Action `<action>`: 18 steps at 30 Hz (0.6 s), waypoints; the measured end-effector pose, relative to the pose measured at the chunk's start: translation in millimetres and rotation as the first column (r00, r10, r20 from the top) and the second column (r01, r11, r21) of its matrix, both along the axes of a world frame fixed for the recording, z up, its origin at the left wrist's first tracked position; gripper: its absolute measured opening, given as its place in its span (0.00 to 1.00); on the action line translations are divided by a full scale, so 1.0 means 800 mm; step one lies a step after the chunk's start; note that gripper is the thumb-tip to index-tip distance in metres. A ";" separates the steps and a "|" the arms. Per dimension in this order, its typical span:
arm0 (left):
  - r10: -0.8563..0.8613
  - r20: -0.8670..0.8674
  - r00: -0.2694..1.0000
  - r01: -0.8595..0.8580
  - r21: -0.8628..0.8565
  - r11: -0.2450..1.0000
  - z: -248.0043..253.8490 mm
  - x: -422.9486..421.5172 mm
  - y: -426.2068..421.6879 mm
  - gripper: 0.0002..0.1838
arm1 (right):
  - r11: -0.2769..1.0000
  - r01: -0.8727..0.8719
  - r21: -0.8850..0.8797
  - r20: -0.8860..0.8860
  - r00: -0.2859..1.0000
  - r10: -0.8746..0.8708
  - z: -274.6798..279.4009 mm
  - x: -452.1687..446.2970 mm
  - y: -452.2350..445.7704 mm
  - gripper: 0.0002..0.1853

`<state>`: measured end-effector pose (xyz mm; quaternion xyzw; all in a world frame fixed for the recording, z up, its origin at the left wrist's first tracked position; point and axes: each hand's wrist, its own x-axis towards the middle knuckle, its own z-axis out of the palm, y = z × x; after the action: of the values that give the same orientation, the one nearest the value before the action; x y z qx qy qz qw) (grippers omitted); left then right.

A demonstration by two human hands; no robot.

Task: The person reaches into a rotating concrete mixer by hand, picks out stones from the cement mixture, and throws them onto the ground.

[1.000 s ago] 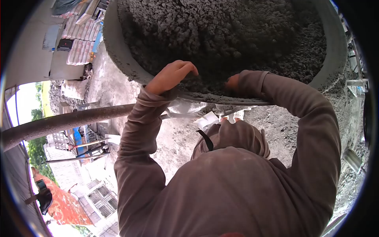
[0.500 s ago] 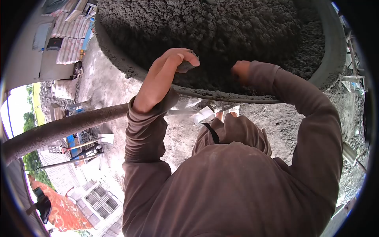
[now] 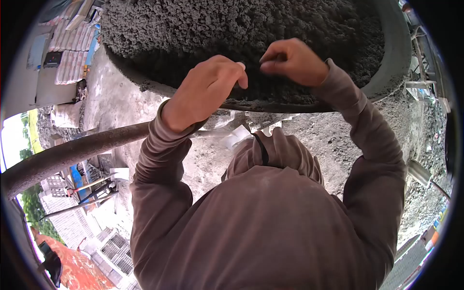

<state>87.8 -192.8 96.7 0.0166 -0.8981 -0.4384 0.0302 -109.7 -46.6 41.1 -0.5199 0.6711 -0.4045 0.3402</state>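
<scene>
My left hand (image 3: 210, 89) is raised over the near rim of a large round tub, back of the hand up and fingers curled. Whatever those fingers hold is hidden beneath them. Facing it, my right hand (image 3: 297, 60) hangs above the contents with fingers bent toward the thumb; a dark spot at its fingertips is too blurred to name. A short gap separates the two hands. Crumbly dark grey wet mix, like concrete (image 3: 193, 26), fills the tub, whose coated grey rim (image 3: 396, 53) curves round at the right.
A thick brown pipe (image 3: 72, 154) runs from the left edge toward the tub. Printed sacks (image 3: 72, 53) are stacked at upper left. Long-handled tools (image 3: 92, 186) and a grey crate (image 3: 118, 249) lie at lower left. Gravel (image 3: 415, 130) covers the ground at right.
My right hand has risen out of the mix and come nearer my left. My left hand has rolled over, so the grey lump seen in it before is out of sight. The view has shifted slightly.
</scene>
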 end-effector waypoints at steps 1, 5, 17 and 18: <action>-0.010 -0.005 1.000 0.010 0.002 1.000 -0.005 0.000 0.007 0.19 | 1.000 0.010 0.002 -0.005 1.000 -0.010 -0.004 0.011 0.005 0.07; -0.126 0.229 0.965 0.140 -0.046 0.989 -0.016 -0.014 0.019 0.23 | 0.962 -0.193 0.191 -0.400 0.880 0.256 -0.014 0.003 0.034 0.08; -0.403 -0.401 0.823 0.339 -0.223 0.914 0.055 -0.021 0.136 0.26 | 0.828 0.534 0.172 0.972 -0.230 -0.054 0.056 0.110 0.120 0.16; -0.348 -0.626 0.698 0.280 -0.208 0.937 0.048 -0.019 0.141 0.29 | 0.792 0.588 0.166 0.986 -0.093 -0.138 0.065 0.119 0.140 0.14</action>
<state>72.7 -79.7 135.0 -0.2925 -0.8398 -0.3711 0.2672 -14.1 65.5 93.1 0.0679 0.2834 -0.8249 0.4843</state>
